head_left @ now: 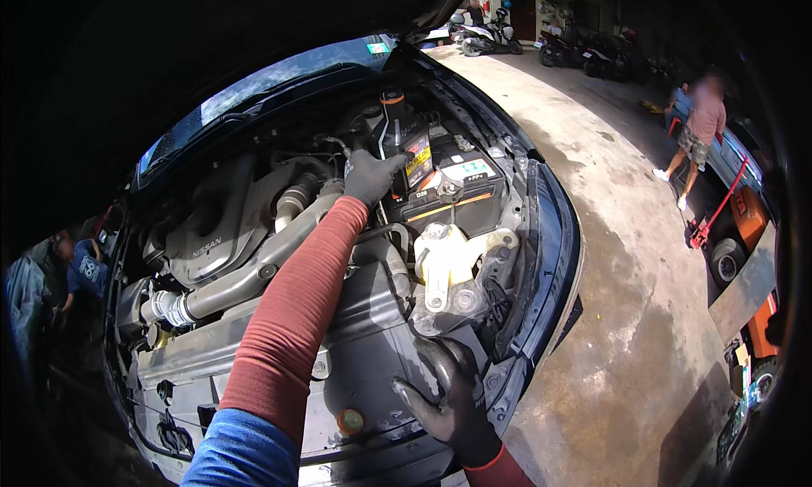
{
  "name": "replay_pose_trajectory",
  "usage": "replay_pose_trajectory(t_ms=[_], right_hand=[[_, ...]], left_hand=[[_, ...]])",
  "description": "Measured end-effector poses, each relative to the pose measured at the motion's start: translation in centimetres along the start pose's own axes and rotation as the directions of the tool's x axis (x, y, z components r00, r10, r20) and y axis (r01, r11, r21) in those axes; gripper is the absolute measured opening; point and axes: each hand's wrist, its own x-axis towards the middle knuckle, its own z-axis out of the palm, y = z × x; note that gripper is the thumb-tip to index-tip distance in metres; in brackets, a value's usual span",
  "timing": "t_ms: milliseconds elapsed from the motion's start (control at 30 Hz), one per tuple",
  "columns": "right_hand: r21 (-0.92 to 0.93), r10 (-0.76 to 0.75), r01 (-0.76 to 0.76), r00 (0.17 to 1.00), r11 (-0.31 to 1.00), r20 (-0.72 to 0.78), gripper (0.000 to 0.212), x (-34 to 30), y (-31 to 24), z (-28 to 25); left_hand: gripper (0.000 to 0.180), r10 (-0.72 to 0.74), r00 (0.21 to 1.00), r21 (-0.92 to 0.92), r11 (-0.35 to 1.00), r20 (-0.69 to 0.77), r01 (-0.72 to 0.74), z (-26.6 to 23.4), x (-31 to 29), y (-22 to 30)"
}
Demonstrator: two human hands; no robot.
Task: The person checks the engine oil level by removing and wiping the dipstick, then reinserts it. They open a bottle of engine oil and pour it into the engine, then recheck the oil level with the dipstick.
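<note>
My left hand [370, 179], in a dark glove, reaches deep into a car's engine bay. Its thumb stretches right, against or just in front of a black bottle-like container [418, 155] with a yellow label; the far fingertips are hidden. This container stands at the black battery [448, 206]. Lower right, my gloved right hand [448, 396] is open, fingers bent and apart, over the front panel [359, 360]. Between the hands sits a pale coolant reservoir [441, 263]. A small round amber-rimmed cap [350, 421] is on the front panel.
The grey engine cover [211, 237] and a thick air pipe [245, 292] lie left of my left arm. Overhead is the raised bonnet [194, 47]. A fender [554, 242] borders the bay. Beyond are a person [704, 119], a red floor jack [699, 233] and parked motorcycles [584, 54].
</note>
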Motion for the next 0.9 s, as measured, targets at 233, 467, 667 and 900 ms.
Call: replay_pose_trajectory(t_ms=[233, 467, 667, 900], right_hand=[[0.114, 0.051, -0.053, 0.999, 0.992, 0.021, 0.067, 0.1, 0.0, -0.2], [0.346, 0.216, -0.22, 0.975, 0.912, 0.05, 0.058, -0.1, -0.4, 0.5], [-0.15, 0.062, -0.047, 0.993, 0.988, 0.096, 0.053, 0.0, -1.0, 0.2], [-0.245, 0.0, 0.087, 0.943, 0.966, 0.333, 0.054, -3.7, -5.6, 3.2]], left_hand=[[0.074, 0.076, 0.98, 0.011, 0.997, 0.186, -0.08, -2.3, -0.4, -0.8], [0.072, 0.142, 0.955, -0.035, 0.99, 0.261, -0.137, -19.3, -16.1, -2.5], [0.063, -0.151, 0.976, -0.022, 0.987, 0.158, 0.156, -32.4, -37.5, -4.1], [0.06, -0.274, 0.918, -0.124, 0.961, -0.286, 0.248, -39.9, -55.2, -10.6]])
